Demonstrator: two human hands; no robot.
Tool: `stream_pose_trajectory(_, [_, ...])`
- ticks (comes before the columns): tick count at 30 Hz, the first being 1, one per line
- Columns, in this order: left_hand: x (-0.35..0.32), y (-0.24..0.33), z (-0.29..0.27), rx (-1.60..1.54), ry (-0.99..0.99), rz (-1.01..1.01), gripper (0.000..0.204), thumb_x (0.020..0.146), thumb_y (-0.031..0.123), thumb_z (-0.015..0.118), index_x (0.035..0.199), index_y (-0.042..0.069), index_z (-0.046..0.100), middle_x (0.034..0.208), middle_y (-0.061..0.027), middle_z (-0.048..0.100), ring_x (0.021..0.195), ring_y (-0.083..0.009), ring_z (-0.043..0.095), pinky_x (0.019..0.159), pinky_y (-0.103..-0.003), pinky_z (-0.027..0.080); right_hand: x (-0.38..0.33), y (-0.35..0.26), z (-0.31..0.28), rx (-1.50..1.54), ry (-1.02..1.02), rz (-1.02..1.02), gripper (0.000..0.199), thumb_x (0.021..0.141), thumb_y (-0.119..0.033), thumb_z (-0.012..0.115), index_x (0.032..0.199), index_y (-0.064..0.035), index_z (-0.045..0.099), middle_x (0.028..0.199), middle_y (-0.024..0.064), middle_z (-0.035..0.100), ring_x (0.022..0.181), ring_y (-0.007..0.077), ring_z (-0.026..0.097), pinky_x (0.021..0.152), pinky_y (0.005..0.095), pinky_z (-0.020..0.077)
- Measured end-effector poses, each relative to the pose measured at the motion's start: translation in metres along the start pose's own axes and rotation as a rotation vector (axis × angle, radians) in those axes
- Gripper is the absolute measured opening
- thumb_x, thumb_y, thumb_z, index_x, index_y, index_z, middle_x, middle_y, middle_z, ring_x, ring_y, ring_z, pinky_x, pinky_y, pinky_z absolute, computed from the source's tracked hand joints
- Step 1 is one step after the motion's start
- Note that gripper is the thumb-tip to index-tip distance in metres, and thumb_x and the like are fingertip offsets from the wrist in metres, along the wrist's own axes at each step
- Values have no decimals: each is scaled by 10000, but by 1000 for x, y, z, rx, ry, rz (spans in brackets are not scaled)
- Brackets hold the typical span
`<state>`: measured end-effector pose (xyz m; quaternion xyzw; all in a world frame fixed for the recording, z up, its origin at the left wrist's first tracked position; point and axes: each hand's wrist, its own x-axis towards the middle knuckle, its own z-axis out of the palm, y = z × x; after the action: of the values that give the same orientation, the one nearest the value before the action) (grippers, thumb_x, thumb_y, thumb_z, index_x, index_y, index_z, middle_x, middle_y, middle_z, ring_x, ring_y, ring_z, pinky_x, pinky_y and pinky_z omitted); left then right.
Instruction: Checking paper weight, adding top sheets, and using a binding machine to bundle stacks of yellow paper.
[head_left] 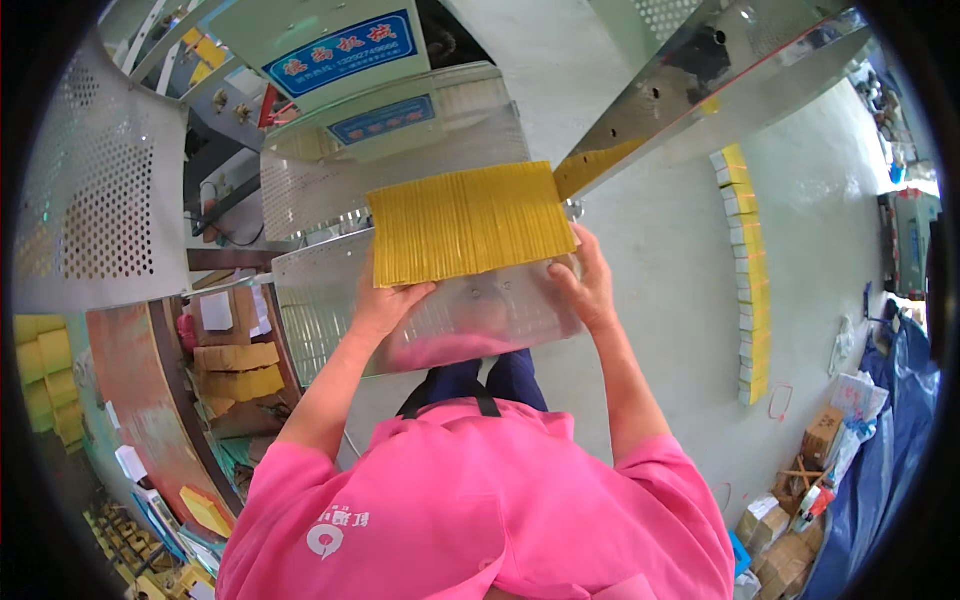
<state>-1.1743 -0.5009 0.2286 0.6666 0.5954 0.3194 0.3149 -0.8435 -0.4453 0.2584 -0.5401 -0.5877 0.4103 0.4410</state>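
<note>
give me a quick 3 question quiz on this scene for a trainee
1. True or false: both hands grip the flat batch of yellow sticks.
2. Where does the left hand hold the batch? A) lower left edge B) top edge C) not at all
3. What lies directly under the batch?

Key:
1. True; the right hand holds its lower right edge.
2. A
3. A shiny metal tray of the machine, with perforated panels beside it.
</note>
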Motion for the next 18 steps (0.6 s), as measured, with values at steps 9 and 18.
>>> stream_pose_trajectory(9, [0, 57, -57, -503, 59, -313, 413, 825, 190, 772, 1136, -31, 613, 1003, -69, 695, 891, -146, 646, 784, -317, 525, 16, -68, 32, 26, -169, 29, 392, 848, -254, 717, 1130, 0, 619, 1048, 157, 652, 932, 317, 633, 822, 386, 501])
stream_pose_trajectory(18, [-12, 50, -52, -362, -25, -606, 591, 975, 528, 466, 1254, 19, 580, 1085, -60, 666, 945, -141, 629, 782, -297, 506, 25, -32, 49, -411, -330, 87, 494, 912, -461, 543, 984, 20, 636, 888, 254, 659, 859, 440, 622, 775, 481, 479])
